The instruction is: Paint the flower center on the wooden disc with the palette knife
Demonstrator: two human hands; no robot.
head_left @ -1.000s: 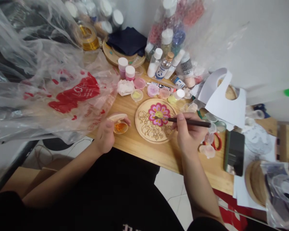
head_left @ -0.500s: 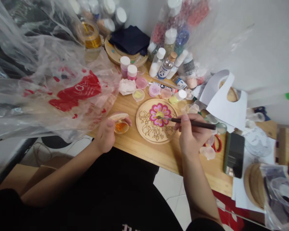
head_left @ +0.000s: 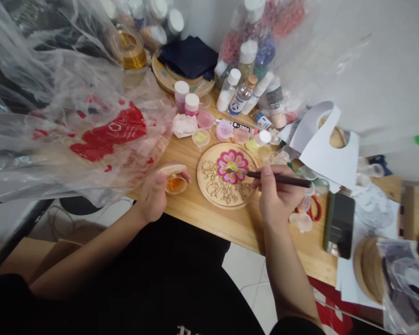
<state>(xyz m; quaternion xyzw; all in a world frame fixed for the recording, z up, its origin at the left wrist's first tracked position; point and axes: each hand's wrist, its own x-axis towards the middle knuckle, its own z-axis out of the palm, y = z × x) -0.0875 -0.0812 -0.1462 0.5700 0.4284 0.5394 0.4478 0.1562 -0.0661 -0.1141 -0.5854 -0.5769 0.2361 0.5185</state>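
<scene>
My left hand (head_left: 153, 197) is closed around a small cup of orange paint or paste (head_left: 176, 184), tilted so that its inside shows. My right hand (head_left: 278, 193) grips a slim tool with a dark handle (head_left: 279, 178), a thin metal shank and a small dark tip; I cannot make out whether that tip is a scoop or bristles. The tip is over the yellow centre of a pink flower on a round wooden disc (head_left: 205, 192). Raised gold outlines of leaves and scrolls cover the disc's lower part. My right fingers are at the disc's right edge.
Behind the disc are small cups of colour (head_left: 224, 130), pink jars (head_left: 192, 105), a glue tube (head_left: 240, 127) and several bottles (head_left: 238, 98). Plastic bags (head_left: 111, 135) spread at left. Red-handled scissors (head_left: 316, 208), a phone (head_left: 340, 225) and cut white paper (head_left: 330, 163) lie at right.
The right hand and its tool have shifted very slightly left, the tip still at the flower's centre. The left hand and cup stay where they were.
</scene>
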